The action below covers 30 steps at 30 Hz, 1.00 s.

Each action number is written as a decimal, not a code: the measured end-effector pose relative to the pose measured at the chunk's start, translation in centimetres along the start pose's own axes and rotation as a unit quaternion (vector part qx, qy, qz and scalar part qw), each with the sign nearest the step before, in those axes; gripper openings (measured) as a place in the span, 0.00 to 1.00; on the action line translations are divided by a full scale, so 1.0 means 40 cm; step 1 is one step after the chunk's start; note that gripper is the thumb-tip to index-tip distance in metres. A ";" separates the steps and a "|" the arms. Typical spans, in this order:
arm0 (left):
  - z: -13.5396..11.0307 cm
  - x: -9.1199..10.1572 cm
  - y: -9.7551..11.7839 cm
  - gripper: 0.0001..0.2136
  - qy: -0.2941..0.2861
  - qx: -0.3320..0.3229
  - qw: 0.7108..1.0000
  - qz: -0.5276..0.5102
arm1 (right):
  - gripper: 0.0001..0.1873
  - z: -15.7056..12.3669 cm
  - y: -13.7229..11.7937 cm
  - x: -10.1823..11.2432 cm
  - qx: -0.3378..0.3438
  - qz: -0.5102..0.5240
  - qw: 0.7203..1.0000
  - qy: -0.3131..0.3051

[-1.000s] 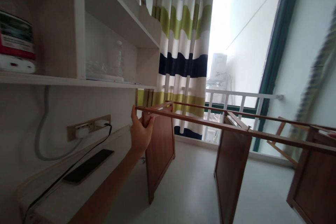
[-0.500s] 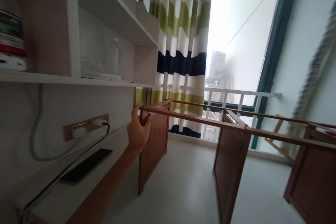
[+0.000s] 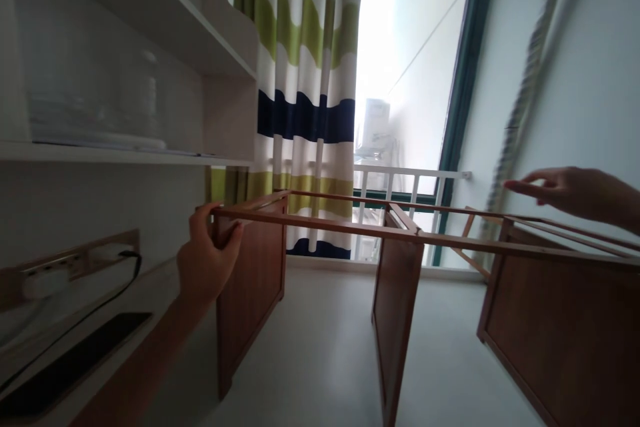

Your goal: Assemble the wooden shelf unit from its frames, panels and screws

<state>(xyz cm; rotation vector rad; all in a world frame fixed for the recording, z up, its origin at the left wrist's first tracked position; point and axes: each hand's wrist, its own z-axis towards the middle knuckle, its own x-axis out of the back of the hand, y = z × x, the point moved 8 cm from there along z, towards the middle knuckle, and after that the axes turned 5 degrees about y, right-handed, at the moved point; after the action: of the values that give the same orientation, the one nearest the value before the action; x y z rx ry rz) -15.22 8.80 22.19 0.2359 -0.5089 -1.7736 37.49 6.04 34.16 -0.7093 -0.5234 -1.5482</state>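
Note:
A brown wooden shelf rack (image 3: 400, 307) lies on its side on a white surface, its panels standing upright and its long rails running left to right. My left hand (image 3: 207, 260) is closed around the near corner at the rack's left end, thumb on the inner side and fingers over the outside. At the right, my right hand (image 3: 575, 193) hovers above the rack's rails, apart from them. Its fingers stretch to the left with nothing seen in them.
A black phone-like slab (image 3: 75, 360) and a cable lie left of my forearm, below a wall socket strip (image 3: 75, 263). White shelving (image 3: 230, 120) overhangs the left side. A striped curtain (image 3: 310, 113), a window and a white railing (image 3: 415, 177) stand behind the rack.
My right hand has come into view at the right, above the rack. The view has turned to the right, while my left hand keeps its hold on the same corner.

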 end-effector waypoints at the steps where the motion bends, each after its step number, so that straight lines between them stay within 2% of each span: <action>1: 0.000 0.000 0.000 0.26 0.000 -0.001 1.000 0.006 | 0.14 -0.020 -0.044 0.003 0.031 -0.001 1.000 0.000; 2: 0.001 -0.001 0.000 0.26 -0.001 -0.003 1.000 0.012 | 0.15 -0.045 -0.101 0.005 0.076 0.001 0.997 0.008; 3: 0.001 -0.002 0.000 0.27 -0.003 -0.004 1.000 0.019 | 0.18 -0.079 -0.176 0.000 0.154 0.037 0.987 0.003; 5: 0.003 -0.004 0.000 0.28 -0.007 -0.007 0.999 0.039 | 0.21 -0.155 -0.311 -0.009 0.285 0.091 0.954 -0.004; 6: 0.003 -0.004 0.000 0.29 -0.008 -0.009 0.999 0.052 | 0.22 -0.189 -0.363 -0.004 0.334 0.102 0.937 0.018; 9: 0.004 0.000 0.006 0.32 0.004 -0.032 0.995 0.094 | 0.19 -0.242 -0.441 0.006 0.389 0.134 0.910 0.046; 14: 0.002 0.005 0.028 0.26 0.023 -0.086 0.989 0.118 | 0.14 -0.216 -0.440 0.003 0.329 0.215 0.919 -0.038; 21: 0.006 0.002 0.024 0.27 0.029 -0.080 0.989 0.117 | 0.13 -0.175 -0.432 -0.026 0.232 0.274 0.920 -0.155; 23: 0.007 0.000 0.019 0.28 0.025 -0.078 0.990 0.114 | 0.12 -0.176 -0.439 -0.019 0.234 0.267 0.923 -0.147; 30: 0.010 -0.007 0.006 0.31 0.004 -0.065 0.993 0.100 | 0.10 -0.192 -0.453 0.013 0.260 0.237 0.934 -0.060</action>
<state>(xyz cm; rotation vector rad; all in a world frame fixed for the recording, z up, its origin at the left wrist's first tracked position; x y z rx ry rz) -15.11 9.10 22.62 0.0974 -0.3954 -1.6029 18.52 2.20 30.60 -0.4697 -0.7536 -0.8629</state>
